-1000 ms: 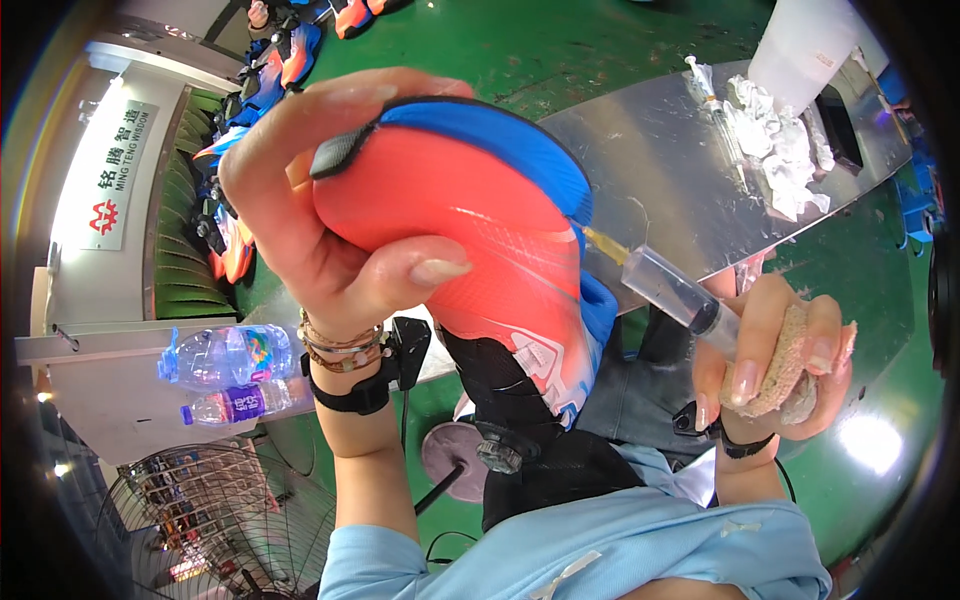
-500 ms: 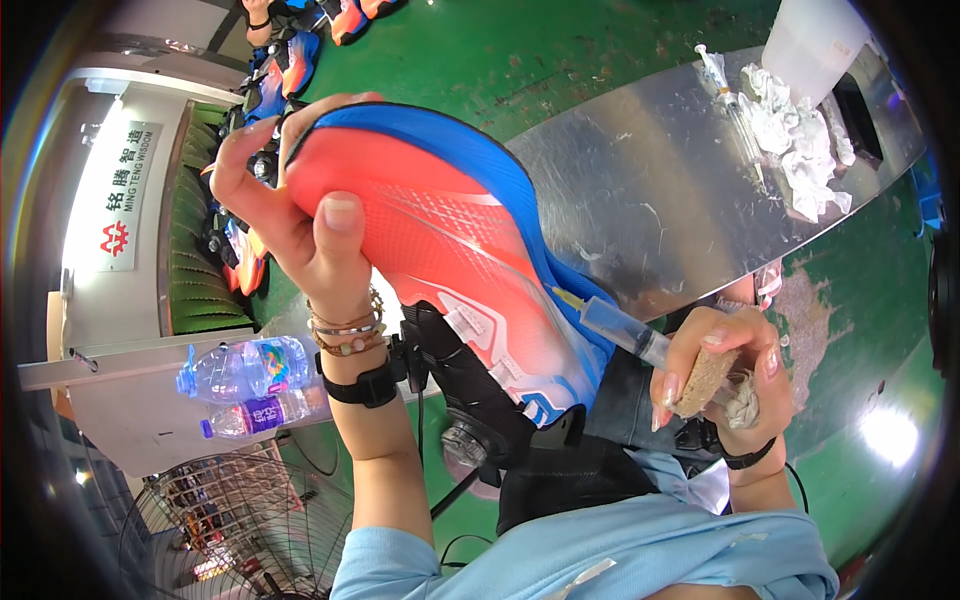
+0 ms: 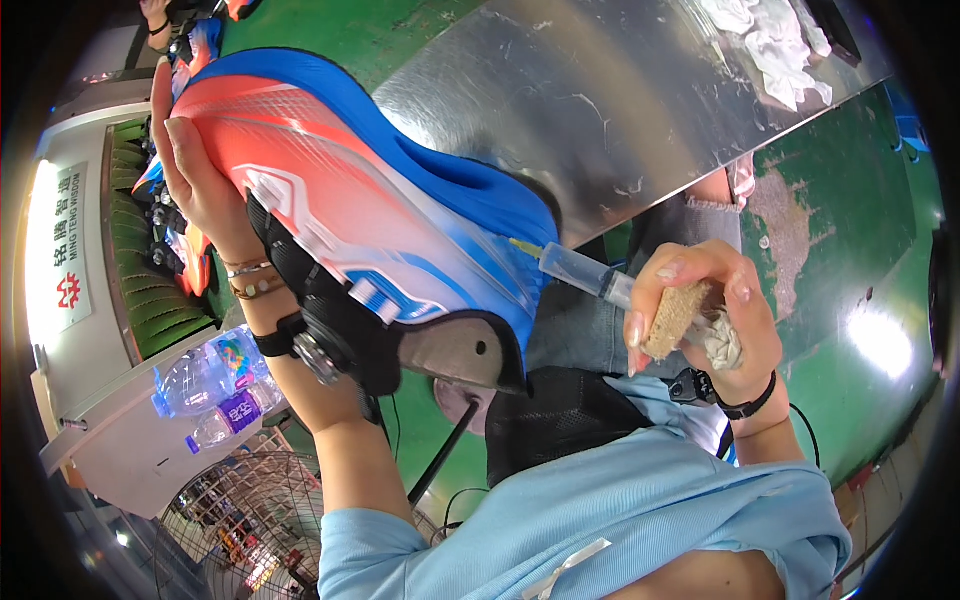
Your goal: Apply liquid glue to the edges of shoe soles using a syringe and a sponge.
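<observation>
My left hand point(image 3: 205, 190) holds a red, white and blue sports shoe point(image 3: 340, 200) by one end, thumb lying along the red side. The shoe is tilted on its side, blue sole edge upward. A grey insert point(image 3: 455, 350) with a dark hole shows in its opening. In my right hand point(image 3: 745, 285), fingers curled round, sit a syringe point(image 3: 585, 272) with a yellow tip, a rough beige block point(image 3: 676, 318) and a crumpled whitish wad point(image 3: 718, 345). The syringe tip is at the blue sole edge; whether it touches cannot be told.
A scratched metal table point(image 3: 600, 110) spans the far side, with crumpled white tissues point(image 3: 770, 45) on it. At left, two plastic bottles point(image 3: 200, 385) rest on a white surface above a wire fan point(image 3: 235, 510). More shoes point(image 3: 190, 255) stand beyond; another person's hand point(image 3: 155, 12) shows at top left.
The shoe has shifted left in view and turned, bringing its opening with the grey insert into sight. The syringe tip stays near the blue sole edge.
</observation>
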`<state>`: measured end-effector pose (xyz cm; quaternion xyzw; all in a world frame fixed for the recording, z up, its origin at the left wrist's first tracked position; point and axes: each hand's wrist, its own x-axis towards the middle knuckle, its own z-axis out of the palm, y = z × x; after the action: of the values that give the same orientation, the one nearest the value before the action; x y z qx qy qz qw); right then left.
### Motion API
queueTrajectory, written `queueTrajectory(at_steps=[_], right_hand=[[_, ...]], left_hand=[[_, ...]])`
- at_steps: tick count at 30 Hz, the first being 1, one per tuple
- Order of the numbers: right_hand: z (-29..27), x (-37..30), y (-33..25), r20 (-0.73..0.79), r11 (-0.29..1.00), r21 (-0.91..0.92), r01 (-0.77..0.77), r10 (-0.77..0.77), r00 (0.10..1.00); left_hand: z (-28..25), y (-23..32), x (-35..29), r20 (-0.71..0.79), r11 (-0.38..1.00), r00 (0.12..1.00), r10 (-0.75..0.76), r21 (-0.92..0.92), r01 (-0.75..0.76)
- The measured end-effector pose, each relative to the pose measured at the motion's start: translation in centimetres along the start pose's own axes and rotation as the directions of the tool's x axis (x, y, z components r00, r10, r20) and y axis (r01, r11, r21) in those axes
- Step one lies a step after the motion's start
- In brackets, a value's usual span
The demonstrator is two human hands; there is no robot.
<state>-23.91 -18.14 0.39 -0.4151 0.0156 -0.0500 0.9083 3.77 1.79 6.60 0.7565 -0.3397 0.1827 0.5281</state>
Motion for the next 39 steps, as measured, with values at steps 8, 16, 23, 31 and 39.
queueTrajectory(at_steps=[8,16,23,31,39], right_hand=[[-0.6,-0.6,0.4,-0.015,0.999,-0.050,0.014,-0.015,1.000],[0.8,0.1,0.7,-0.121,0.999,-0.038,-0.026,0.021,0.992],[1.8,1.8,2.4,-0.147,0.995,-0.065,0.077,-0.086,0.985],[2.4,2.0,3.6,-0.145,0.992,-0.064,0.111,-0.119,0.982],[3.0,1.1,2.8,-0.084,0.973,-0.229,0.034,-0.055,0.995]], left_hand=[[-1.7,-4.9,-1.0,0.061,0.977,0.976,-0.207,-0.034,0.210],[-8.0,-9.9,-8.7,0.101,0.782,0.845,-0.525,-0.332,0.527],[-8.2,-3.6,-13.7,-0.178,0.673,0.649,-0.740,-0.184,0.717],[-9.3,7.4,-21.6,-0.062,0.334,0.328,-0.942,-0.118,0.935],[-7.1,9.0,-27.2,0.469,0.099,0.231,-0.852,-0.289,0.952]])
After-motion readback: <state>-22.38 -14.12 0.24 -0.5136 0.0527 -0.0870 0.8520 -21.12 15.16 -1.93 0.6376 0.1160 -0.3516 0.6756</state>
